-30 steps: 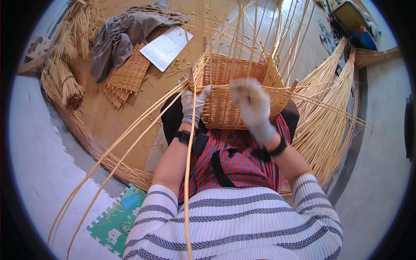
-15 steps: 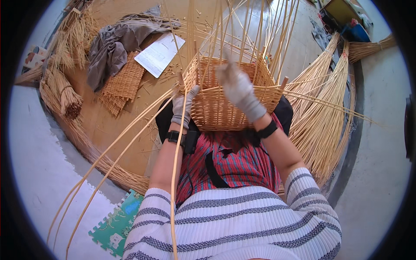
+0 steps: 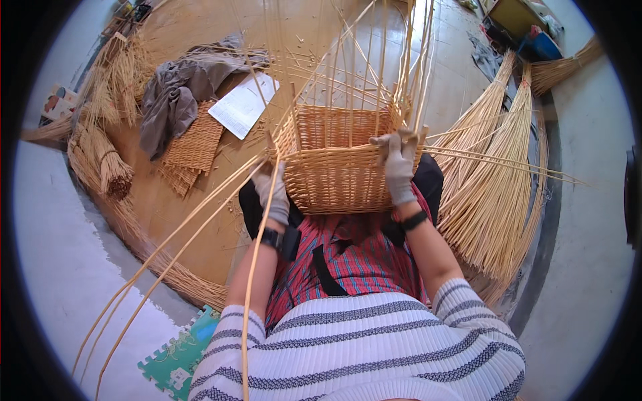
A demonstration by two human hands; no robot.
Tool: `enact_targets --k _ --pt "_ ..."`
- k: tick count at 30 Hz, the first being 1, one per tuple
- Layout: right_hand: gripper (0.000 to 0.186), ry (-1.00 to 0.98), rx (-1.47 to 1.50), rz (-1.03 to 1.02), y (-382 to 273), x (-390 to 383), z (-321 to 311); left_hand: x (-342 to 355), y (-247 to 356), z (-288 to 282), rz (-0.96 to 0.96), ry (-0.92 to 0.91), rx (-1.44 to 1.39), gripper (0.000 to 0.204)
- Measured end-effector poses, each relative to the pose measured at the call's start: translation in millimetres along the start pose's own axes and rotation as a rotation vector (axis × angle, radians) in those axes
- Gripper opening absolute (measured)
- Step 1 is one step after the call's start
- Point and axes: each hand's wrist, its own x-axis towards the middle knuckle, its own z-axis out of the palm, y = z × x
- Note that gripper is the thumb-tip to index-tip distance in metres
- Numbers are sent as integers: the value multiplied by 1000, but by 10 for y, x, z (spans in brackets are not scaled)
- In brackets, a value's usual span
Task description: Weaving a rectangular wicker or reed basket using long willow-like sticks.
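A partly woven wicker basket (image 3: pixel 341 188), box-shaped and golden brown, rests on my lap with tall thin stakes rising from its walls. My left hand (image 3: pixel 272 190), in a pale glove, is closed on the basket's near left corner, beside a short corner post. From that corner several long willow rods (image 3: pixel 175 244) trail down to the left, one passing over my left forearm. At the near right, my right hand (image 3: pixel 400 167), gloved too, is closed around the rim by the right corner post. Its fingertips reach over the top edge and are partly hidden.
Large bundles of willow rods (image 3: pixel 491 200) lie at the right. More bundles (image 3: pixel 110 164) line the left wall. Woven panels (image 3: pixel 194 144), a grey cloth (image 3: pixel 170 93) and a white paper sheet (image 3: pixel 242 105) lie on the floor. A green foam mat (image 3: pixel 175 354) is at the lower left.
My right hand has moved from above the front rim's middle, right and down onto the right corner. The basket has shifted slightly left and down, my left hand staying at its corner.
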Motion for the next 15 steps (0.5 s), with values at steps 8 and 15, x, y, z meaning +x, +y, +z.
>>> enact_targets --k 8,15 --pt "14 58 -272 119 1 -74 -380 -64 361 810 -197 -577 475 16" --pt "62 -414 -977 -679 -259 635 993 -48 231 904 -281 -591 474 29"
